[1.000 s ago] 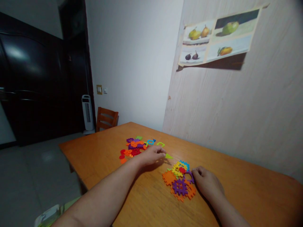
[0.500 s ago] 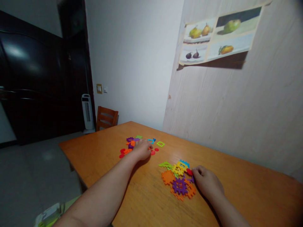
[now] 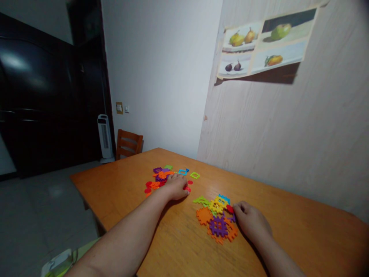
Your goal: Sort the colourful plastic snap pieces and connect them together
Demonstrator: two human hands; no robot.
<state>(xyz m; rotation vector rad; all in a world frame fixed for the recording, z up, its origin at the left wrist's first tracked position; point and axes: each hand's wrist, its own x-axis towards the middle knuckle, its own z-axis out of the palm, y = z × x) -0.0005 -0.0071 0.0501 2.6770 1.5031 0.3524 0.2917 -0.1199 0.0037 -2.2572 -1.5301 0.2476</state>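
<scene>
My left hand (image 3: pixel 176 187) reaches over the far pile of colourful plastic pieces, palm down, fingers apart and partly hidden. Its thumb is by a pinkish-red disc (image 3: pixel 188 189). Around it lie an orange piece (image 3: pixel 163 175), a purple piece (image 3: pixel 157 170), a blue square frame (image 3: pixel 182 172) and a green square frame (image 3: pixel 195 175). My right hand (image 3: pixel 250 219) rests on the table, fingers curled, with a red disc (image 3: pixel 230 209) at its fingertips. Beside it, the near pile has a purple notched piece (image 3: pixel 218 226), a yellow piece (image 3: pixel 216 205) and an orange piece (image 3: pixel 204 216).
The wooden table (image 3: pixel 302 231) reaches to the wall. Past its far left side stand a wooden chair (image 3: pixel 128 143) and a white upright heater-like unit (image 3: pixel 105 136). A bag-like item (image 3: pixel 59 263) sits low at the left.
My left hand has shifted slightly right and nearer over the far pile, uncovering more of the orange pieces and the blue frame. My right hand has stayed in place.
</scene>
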